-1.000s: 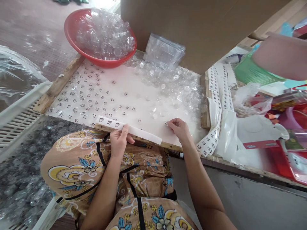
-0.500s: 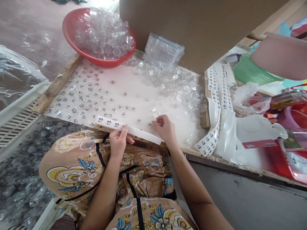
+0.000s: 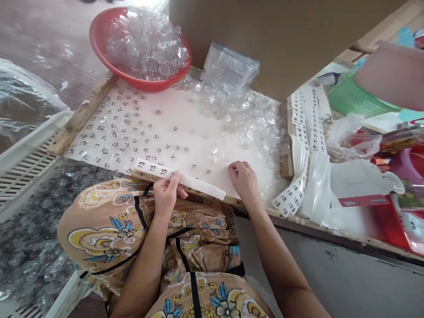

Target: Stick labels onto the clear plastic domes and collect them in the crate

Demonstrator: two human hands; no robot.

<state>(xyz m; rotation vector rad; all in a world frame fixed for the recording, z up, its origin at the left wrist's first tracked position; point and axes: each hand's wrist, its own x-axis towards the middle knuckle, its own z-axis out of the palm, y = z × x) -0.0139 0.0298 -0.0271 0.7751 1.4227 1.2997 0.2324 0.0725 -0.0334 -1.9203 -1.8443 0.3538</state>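
My left hand (image 3: pixel 168 191) pinches a white sticker strip (image 3: pixel 202 187) between thumb and fingers at the near edge of the white work surface (image 3: pixel 212 142). A few small black panda-like prints show at the strip's left end; the rest of it is blank. To the right of the strip, my right hand (image 3: pixel 244 179) rests low over the surface, its fingers curled together; whether anything is between them is hidden. Small clear plastic pieces (image 3: pixel 217 155) lie just beyond those fingertips. Many clear pieces bearing the same print (image 3: pixel 115 144) are spread over the left side.
Clear pieces fill a red basin (image 3: pixel 141 84) at the back left. A clear plastic box (image 3: pixel 230 66) stands before a large cardboard box (image 3: pixel 265 39). More printed strips (image 3: pixel 291 194) hang over the wooden edge at right. White crates (image 3: pixel 29 154) stand on the left.
My right hand has moved right, away from a printed piece at the near edge, which now lies uncovered. The left hand keeps its grip on the strip. The view has shifted slightly.
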